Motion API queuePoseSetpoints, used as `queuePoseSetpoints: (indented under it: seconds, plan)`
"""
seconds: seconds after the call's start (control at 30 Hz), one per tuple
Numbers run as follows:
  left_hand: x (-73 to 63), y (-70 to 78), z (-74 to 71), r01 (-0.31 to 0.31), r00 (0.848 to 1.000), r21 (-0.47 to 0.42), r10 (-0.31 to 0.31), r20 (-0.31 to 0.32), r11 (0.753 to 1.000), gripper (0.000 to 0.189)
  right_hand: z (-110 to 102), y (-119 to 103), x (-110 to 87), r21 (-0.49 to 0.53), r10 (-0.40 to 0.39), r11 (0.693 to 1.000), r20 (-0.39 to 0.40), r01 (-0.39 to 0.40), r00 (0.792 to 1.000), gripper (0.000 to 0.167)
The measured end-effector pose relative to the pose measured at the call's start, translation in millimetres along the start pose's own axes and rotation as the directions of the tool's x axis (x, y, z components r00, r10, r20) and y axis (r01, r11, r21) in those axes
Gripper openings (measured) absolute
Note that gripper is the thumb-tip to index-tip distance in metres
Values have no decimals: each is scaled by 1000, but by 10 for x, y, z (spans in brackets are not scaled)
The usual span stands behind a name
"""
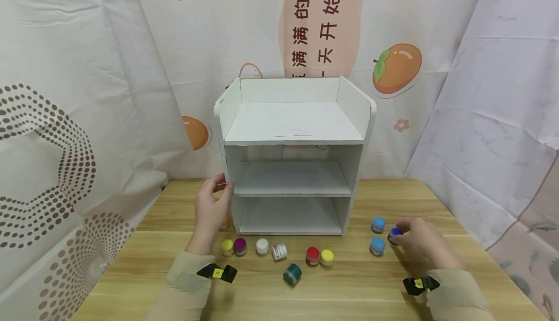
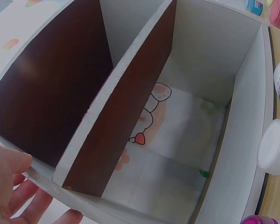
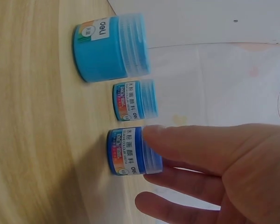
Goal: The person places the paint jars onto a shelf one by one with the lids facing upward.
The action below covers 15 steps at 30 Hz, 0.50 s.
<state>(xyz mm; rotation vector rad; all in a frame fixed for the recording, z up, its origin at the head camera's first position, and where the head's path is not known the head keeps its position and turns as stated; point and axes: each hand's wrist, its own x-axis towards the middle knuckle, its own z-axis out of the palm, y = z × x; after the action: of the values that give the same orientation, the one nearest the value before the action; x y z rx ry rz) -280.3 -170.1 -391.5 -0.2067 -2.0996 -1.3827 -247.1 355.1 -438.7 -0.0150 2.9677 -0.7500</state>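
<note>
A small white shelf unit (image 1: 294, 190) with two open compartments stands on the wooden table. My left hand (image 1: 211, 209) is at its left side panel, thumb right at the front edge. In the left wrist view, the fingers (image 2: 35, 203) spread along the panel's outer side. On the right, my right hand (image 1: 421, 241) pinches the lid of a dark blue paint jar (image 3: 126, 151) between thumb and fingers. That jar stands upright on the table. Beside it are two light blue paint jars, one farther back (image 1: 378, 224) and one nearer (image 1: 377, 246).
In front of the shelf stand yellow (image 1: 227, 248), purple (image 1: 240, 247), white (image 1: 262, 247), red (image 1: 312, 256) and another yellow (image 1: 326, 258) paint jar. A white jar (image 1: 279, 251) and a green jar (image 1: 292, 274) lie tipped over. Patterned cloth (image 1: 393, 132) hangs behind.
</note>
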Motion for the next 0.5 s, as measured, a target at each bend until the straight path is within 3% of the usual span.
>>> queuePoseSetpoints:
  seconds: [0.5]
  plan:
    - [-1,2,-6,8,1000,3,-8,2,1000,31,16,-15,3,-23,-20,1000,-22,20,1000,38]
